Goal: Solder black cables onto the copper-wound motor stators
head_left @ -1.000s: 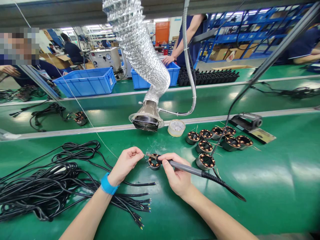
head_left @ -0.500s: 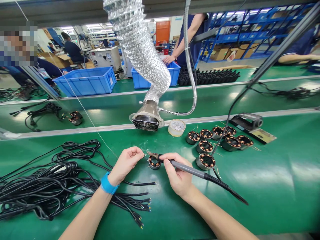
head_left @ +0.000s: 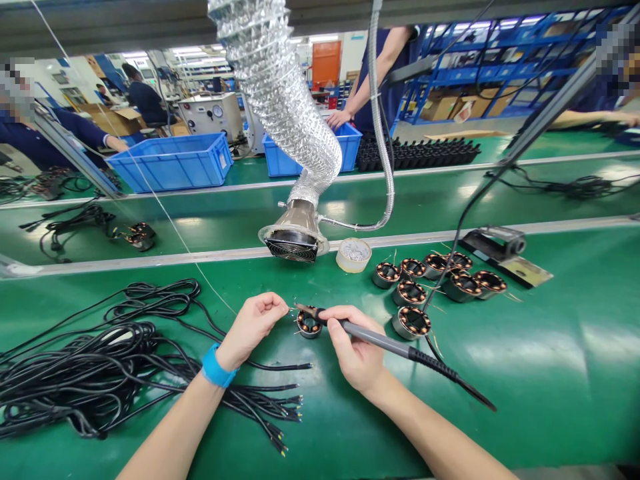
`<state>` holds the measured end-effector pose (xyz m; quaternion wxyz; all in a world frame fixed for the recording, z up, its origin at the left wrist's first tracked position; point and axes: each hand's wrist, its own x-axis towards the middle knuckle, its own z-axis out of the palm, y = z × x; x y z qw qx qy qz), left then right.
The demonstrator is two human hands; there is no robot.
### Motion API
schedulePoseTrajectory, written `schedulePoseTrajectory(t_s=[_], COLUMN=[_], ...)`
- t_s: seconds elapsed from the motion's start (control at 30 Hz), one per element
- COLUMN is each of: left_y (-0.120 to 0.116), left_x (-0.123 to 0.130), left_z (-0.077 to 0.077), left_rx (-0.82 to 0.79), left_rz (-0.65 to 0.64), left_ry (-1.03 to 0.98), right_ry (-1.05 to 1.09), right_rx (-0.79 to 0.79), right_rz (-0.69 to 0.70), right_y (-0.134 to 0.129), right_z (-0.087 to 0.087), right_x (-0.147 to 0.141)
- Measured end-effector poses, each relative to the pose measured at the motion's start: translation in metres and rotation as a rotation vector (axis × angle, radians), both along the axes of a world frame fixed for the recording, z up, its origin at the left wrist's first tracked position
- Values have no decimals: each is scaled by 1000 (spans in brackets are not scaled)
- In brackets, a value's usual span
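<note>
My right hand (head_left: 357, 347) is wrapped round the grey handle of a soldering iron (head_left: 380, 338), its tip pointing left above a copper-wound motor stator (head_left: 309, 324). My left hand (head_left: 257, 325), with a blue band at the wrist, is pinched just left of the tip. A thin strand (head_left: 213, 287) runs down toward this hand, but what the fingertips hold is too small to make out. The stator stands on the green bench between both hands, with thin wires sticking out at its side.
Several stators (head_left: 411, 293) stand to the right, near an iron stand (head_left: 507, 253). Black cables (head_left: 100, 373) cover the left side. A fume fan (head_left: 293, 243) hangs ahead, beside a round tub (head_left: 353, 255). Blue bins (head_left: 170, 162) and other people are beyond.
My hands and the iron have hardly moved. At the far left, a person's arm now reaches to the blue bin, and the stator on the conveyor there has shifted slightly left.
</note>
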<state>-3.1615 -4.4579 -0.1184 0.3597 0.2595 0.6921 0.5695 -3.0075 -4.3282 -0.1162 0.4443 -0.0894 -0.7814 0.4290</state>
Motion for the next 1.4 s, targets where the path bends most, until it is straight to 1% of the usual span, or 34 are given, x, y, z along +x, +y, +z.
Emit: schedulePoseTrajectory(t_s=[0.37, 0.5, 0.67, 0.73, 0.87, 1.07, 1.17, 1.27, 1.33, 1.4], left_y=[1, 1, 0, -1, -3, -5, -6, -9, -10, -10], left_x=[1, 0, 2, 4, 7, 8, 7, 7, 6, 6], left_z=[0, 0, 5, 9, 16, 15, 19, 27, 29, 27], left_rx=[4, 5, -11, -16, -4, 63, 46, -17, -75, -99], left_rz=[3, 4, 8, -2, -43, -127, -150, -178, -192, -202], left_ry=[1, -1, 42, 65, 105, 167, 183, 169, 125, 53], right_ry=[-16, -11, -6, -20, -50, -121, -147, -141, -131, -126], right_rx=[11, 22, 53, 91, 170, 214, 209, 186, 180, 191], right_rz=[-7, -7, 51, 103, 216, 308, 320, 298, 287, 286], right_y=[1, 0, -3, -3, -2, -2, -2, -2, -2, -2], right_z=[-4, -1, 2, 0, -11, -18, -22, -28, -31, -31], right_x=[-1, -1, -8, -13, -26, -33, -32, -31, -31, -30])
